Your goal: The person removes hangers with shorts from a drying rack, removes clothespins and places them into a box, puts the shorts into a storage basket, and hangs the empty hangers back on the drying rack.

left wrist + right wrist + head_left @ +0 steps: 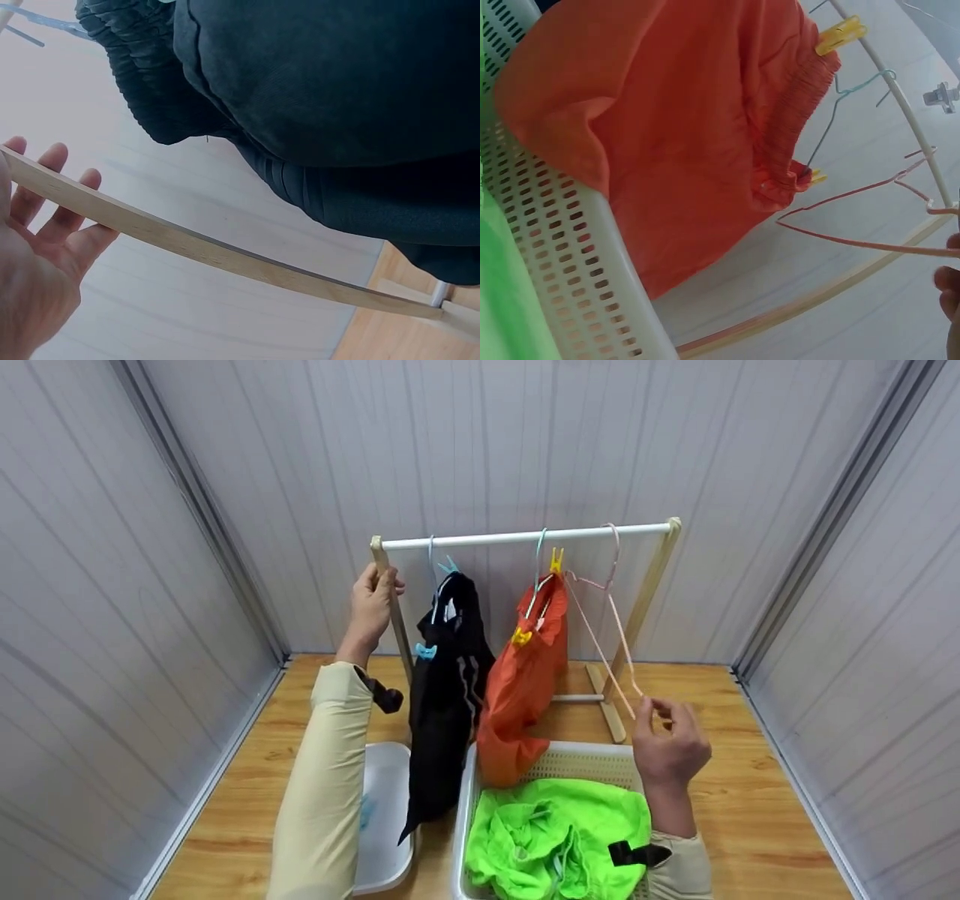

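Hanger (623, 641) is pinched at 4 o'clock by right hand (671, 742), post (400, 637) gripped by left hand (371, 606), likely for unhooking, lifting needed next.

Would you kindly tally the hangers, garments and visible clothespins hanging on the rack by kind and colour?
Pink hanger: 1
Teal hanger: 1
Pale blue hanger: 1
Black garment: 1
Orange garment: 1
Blue clothespins: 2
Yellow clothespins: 2
Total: 9

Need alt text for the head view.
A person's right hand pinches a bare pink hanger on a clothes rack; the left hand grips one wooden post. Black garment and orange garment hang clipped, green garment in a white basket.
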The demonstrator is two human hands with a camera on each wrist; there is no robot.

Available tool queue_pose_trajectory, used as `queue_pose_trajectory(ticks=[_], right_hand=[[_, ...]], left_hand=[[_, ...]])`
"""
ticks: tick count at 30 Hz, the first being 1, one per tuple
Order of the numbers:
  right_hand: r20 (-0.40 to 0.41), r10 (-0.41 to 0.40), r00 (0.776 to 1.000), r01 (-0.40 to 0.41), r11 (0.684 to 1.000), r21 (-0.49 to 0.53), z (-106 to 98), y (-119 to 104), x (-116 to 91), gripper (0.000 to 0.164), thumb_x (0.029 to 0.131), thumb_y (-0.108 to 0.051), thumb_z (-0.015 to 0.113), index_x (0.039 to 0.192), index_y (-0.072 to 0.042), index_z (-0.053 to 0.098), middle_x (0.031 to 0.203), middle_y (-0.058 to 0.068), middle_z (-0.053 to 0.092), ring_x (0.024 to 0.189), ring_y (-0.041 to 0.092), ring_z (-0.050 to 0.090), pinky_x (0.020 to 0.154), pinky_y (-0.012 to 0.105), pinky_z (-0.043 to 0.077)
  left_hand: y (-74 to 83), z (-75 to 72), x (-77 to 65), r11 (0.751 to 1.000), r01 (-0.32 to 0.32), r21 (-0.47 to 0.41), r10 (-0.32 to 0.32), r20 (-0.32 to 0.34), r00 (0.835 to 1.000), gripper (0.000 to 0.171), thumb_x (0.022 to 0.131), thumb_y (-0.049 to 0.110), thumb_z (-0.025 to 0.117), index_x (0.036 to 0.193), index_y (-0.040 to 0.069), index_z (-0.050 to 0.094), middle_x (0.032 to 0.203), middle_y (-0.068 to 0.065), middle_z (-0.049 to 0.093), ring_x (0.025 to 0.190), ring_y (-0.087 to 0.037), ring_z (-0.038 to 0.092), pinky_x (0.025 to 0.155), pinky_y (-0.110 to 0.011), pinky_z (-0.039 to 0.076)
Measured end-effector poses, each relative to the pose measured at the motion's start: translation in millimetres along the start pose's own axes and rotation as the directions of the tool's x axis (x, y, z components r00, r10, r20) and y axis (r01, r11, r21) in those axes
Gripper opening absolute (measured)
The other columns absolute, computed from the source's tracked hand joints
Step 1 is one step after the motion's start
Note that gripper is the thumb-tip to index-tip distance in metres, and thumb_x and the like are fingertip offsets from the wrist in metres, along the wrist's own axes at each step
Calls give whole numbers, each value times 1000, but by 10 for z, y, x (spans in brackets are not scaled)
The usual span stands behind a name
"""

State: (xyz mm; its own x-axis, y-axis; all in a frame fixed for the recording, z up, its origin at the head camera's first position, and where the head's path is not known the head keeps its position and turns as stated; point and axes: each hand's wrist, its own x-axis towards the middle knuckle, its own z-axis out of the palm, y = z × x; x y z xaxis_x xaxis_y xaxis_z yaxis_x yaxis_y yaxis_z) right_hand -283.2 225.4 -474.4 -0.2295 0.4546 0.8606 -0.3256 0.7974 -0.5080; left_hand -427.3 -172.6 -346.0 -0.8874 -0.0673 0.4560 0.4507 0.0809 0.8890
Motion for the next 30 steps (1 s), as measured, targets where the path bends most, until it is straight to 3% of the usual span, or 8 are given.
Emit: queue_pose_trajectory(ticks=[6, 11, 15, 18, 20, 25, 30], right_hand=[[-58, -105, 993, 109, 992, 69, -41, -219, -128, 18, 81, -17, 65, 69, -3, 66, 65, 8, 59, 60, 27, 53, 57, 37, 39], [61, -188, 980, 171, 961, 217, -4, -501, -218, 13, 81, -11, 62, 69, -5, 66, 60, 2, 56, 49, 16, 49, 45, 30, 40], [252, -188, 949, 110, 950, 294, 76, -708, -431, 9, 81, -9, 65, 72, -10, 66, 64, -3, 58, 50, 13, 51, 45, 28, 41], [383, -140, 913, 35, 963, 269, 113, -829, -625, 6, 81, -15, 72, 79, -12, 67, 71, -6, 59, 55, 10, 52, 48, 26, 42], [441, -96, 892, -10, 973, 232, 134, -898, -704, 15, 80, -22, 75, 87, -12, 66, 79, -6, 58, 61, 10, 53, 50, 27, 42], [517, 10, 856, -135, 969, 205, 242, -1141, -742, 43, 79, -34, 78, 106, -9, 56, 100, 2, 54, 82, 15, 54, 63, 34, 46], [512, 47, 858, -182, 959, 216, 469, -1408, -764, 64, 74, -39, 83, 113, -5, 46, 110, 11, 47, 87, 22, 53, 67, 37, 48]], left_hand=[[-248, -28, 75, 1000, 9, -18, -9, -14, 1000, 20, 102, 24, 49, 104, 5, 57, 106, -30, 57, 97, -31, 60, 93, -48, 43], [-317, -2, 124, 1000, -17, 2, 17, -44, 999, 22, 102, 28, 50, 104, 7, 58, 101, -23, 60, 97, -34, 60, 90, -42, 44], [-291, 23, 140, 999, -37, -7, 37, -46, 998, 24, 101, 29, 51, 106, 6, 57, 99, -22, 60, 97, -35, 60, 88, -41, 43], [-273, 30, 132, 1000, -17, -7, 17, -41, 999, 24, 101, 29, 51, 106, 7, 57, 100, -21, 60, 96, -30, 60, 88, -41, 43], [-262, 36, 131, 1000, -8, -14, 8, -34, 999, 23, 101, 28, 51, 106, 7, 58, 102, -24, 60, 94, -27, 60, 89, -41, 43], [-105, 25, 83, 999, -7, -31, 6, -8, 1000, 19, 102, 24, 50, 106, 7, 58, 107, -31, 57, 93, -23, 60, 91, -43, 42], [77, -16, -13, 1000, -4, -28, 3, -28, 1000, 16, 103, 19, 49, 104, 6, 58, 106, -33, 56, 91, -23, 60, 93, -47, 42]])
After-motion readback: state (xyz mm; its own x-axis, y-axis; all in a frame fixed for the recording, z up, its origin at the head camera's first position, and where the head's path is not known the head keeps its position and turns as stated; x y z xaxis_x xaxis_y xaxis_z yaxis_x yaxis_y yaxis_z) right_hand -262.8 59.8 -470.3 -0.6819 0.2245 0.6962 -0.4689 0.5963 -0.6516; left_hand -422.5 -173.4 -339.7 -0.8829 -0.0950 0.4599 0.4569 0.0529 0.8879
